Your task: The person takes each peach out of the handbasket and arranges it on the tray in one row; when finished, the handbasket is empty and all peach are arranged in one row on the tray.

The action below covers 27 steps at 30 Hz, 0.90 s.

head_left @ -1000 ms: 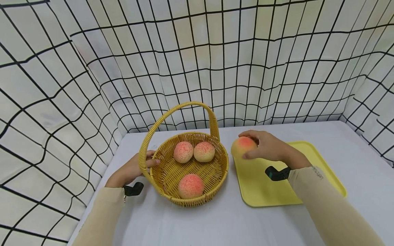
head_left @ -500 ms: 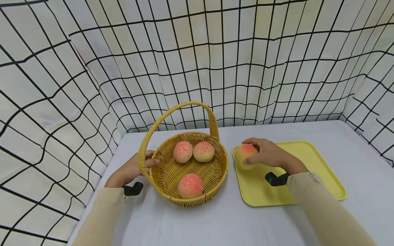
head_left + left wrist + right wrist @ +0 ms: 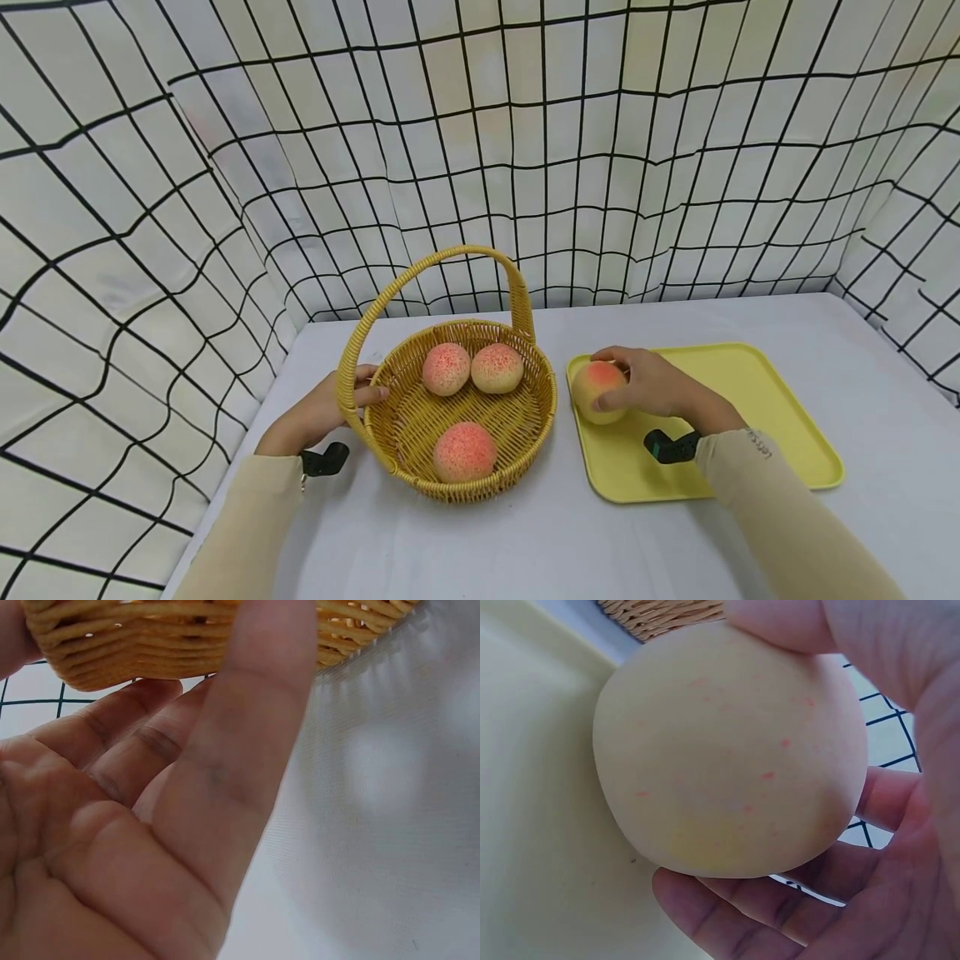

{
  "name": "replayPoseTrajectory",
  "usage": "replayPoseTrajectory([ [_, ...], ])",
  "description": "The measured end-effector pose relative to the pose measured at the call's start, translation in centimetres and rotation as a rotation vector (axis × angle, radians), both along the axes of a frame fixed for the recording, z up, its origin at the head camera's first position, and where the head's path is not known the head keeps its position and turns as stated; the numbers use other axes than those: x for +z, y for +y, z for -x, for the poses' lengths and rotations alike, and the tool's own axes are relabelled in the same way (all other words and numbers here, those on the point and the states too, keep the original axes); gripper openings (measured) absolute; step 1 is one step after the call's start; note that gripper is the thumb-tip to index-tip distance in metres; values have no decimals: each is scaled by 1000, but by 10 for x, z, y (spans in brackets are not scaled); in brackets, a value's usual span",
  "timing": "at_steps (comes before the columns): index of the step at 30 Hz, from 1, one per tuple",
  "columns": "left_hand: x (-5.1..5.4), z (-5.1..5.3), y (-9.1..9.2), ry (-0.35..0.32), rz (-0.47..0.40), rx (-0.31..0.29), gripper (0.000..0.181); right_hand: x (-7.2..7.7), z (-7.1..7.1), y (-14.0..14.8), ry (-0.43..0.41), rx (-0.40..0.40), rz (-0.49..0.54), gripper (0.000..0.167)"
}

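My right hand [image 3: 654, 382] holds a peach [image 3: 598, 392], yellow with a red top, at the left end of the yellow tray [image 3: 675, 471]. In the right wrist view the thumb and fingers curl round the peach [image 3: 727, 757] from opposite sides. Whether its underside touches the tray is hard to tell. My left hand [image 3: 318, 412] grips the rim of the wicker basket [image 3: 540, 446] on its left side, one digit reaching over the rim. In the left wrist view its fingers lie against the woven basket wall [image 3: 142, 637]. Three peaches lie in the basket: two at the back and one peach [image 3: 465, 452] in front.
The basket's tall arched handle [image 3: 420, 271] rises above it. A white cloth covers the table [image 3: 480, 550]. Behind and at both sides stand white walls with a black grid [image 3: 480, 167]. A narrow strip of table separates basket and tray.
My right hand has lowered the peach and brought it slightly nearer, over the tray's left end. The left hand and the basket stay in place.
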<state>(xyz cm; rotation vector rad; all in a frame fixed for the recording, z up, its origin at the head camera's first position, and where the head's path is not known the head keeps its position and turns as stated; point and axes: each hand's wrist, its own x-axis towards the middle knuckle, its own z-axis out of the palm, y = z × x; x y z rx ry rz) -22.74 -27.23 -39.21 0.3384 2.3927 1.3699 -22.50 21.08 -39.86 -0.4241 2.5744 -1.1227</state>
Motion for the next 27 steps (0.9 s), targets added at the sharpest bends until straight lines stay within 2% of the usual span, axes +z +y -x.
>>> replayPoseTrajectory([
  [12,0,0,1,-8,-7,2,46,-1,-3,-1,-7,-3,-39,78],
  [27,0,1,0,-16,-15,8,45,0,-6,1,-16,10,-40,83],
])
